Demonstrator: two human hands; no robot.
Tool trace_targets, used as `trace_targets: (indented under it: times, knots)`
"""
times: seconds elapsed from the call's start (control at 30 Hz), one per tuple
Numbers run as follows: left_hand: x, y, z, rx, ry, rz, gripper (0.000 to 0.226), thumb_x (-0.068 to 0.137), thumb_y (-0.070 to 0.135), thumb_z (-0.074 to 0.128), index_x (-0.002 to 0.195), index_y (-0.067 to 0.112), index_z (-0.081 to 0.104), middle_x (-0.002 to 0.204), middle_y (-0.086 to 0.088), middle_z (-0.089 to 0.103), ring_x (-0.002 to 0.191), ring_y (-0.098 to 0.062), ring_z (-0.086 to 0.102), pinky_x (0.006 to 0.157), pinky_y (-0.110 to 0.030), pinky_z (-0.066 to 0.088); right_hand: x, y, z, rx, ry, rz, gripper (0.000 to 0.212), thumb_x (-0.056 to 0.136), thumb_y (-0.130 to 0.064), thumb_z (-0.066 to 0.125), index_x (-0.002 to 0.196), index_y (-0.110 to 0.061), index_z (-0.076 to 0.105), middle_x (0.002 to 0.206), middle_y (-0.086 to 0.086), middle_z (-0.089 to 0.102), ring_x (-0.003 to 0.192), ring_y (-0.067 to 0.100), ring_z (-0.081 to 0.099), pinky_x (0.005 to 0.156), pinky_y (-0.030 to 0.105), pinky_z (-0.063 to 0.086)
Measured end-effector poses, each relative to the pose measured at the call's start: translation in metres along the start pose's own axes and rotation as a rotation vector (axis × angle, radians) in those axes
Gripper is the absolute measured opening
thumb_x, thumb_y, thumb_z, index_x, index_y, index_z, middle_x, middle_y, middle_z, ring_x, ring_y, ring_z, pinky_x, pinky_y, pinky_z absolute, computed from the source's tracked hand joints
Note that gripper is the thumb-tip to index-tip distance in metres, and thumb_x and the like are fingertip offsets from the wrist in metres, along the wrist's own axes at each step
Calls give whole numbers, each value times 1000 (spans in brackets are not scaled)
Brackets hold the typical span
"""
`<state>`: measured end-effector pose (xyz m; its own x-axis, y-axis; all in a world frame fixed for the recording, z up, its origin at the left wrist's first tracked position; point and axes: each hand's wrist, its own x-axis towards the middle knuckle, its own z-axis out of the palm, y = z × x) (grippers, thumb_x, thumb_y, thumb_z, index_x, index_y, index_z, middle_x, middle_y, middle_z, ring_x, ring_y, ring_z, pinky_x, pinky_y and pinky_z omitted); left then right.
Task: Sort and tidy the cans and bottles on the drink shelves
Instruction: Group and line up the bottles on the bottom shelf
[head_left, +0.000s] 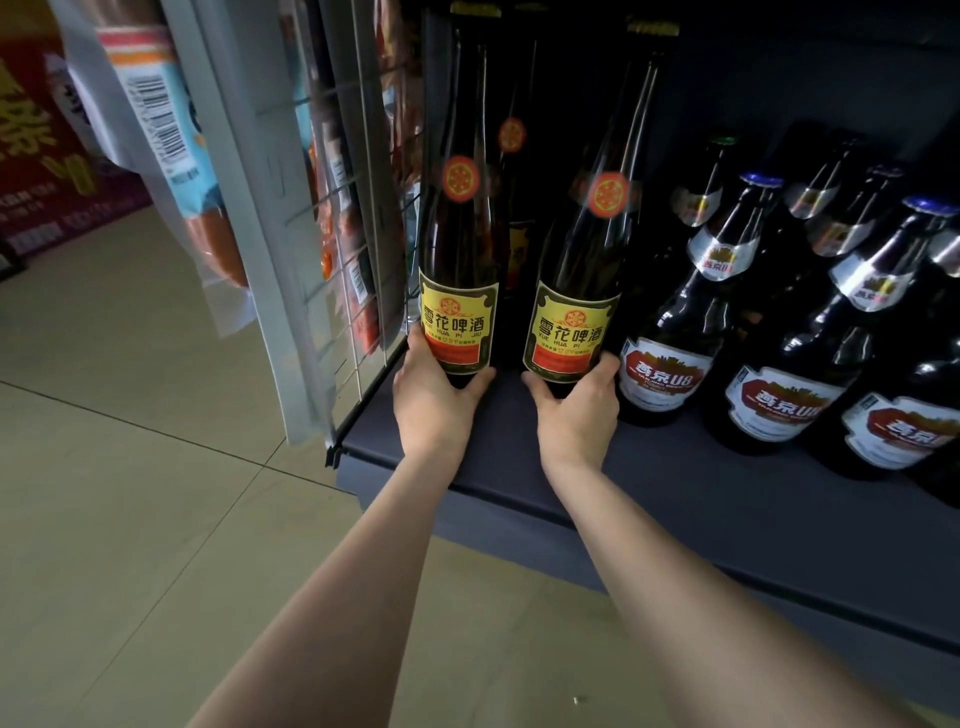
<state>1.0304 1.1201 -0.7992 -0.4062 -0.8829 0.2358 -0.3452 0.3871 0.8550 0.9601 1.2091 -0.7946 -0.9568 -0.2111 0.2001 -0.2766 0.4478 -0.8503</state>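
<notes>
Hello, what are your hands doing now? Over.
Left hand grips left yellow-label bottle. Right hand grips right yellow-label bottle, tilted. Red-label bottles close beside it.

2 yellow-labelled bottles (457, 234) (576, 291), upright, side by side

Dark brown bottles (460, 208) carry yellow-and-red labels (457, 327) — neighbours (670, 353) wear white-red labels, silver neck foil, blue caps
</notes>
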Motion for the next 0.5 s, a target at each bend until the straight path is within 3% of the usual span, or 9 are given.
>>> trace_targets:
  times: [0.17, 0.43, 0.5]
  knots:
    - [3, 3, 2, -5, -8, -7, 75, 74, 31, 76, 135, 15, 34, 127, -1, 56, 120, -22, 51, 97, -31, 40, -2, 0, -2, 6, 7, -3, 70, 76, -26, 77, 129, -1, 38, 128, 14, 53, 119, 28, 50, 93, 35, 42]
    - [12, 2, 10, -4, -35, -53, 76, 71, 34, 78, 132, 18, 36, 127, -1, 56, 119, -24, 51, 98, -40, 44, -1, -4, 4, -61, -9, -3, 74, 79, -29, 73, 133, -1, 32, 132, 14, 45, 124, 27, 44, 93, 34, 42]
    - [10, 1, 7, -35, -19, -42, 72, 70, 31, 79, 128, 17, 39, 124, -1, 58, 117, -22, 52, 99, -36, 44, -1, -4, 4, -67, -6, 3, 72, 82, -27, 71, 135, -1, 30, 133, 15, 45, 125, 27, 44, 95, 33, 40]
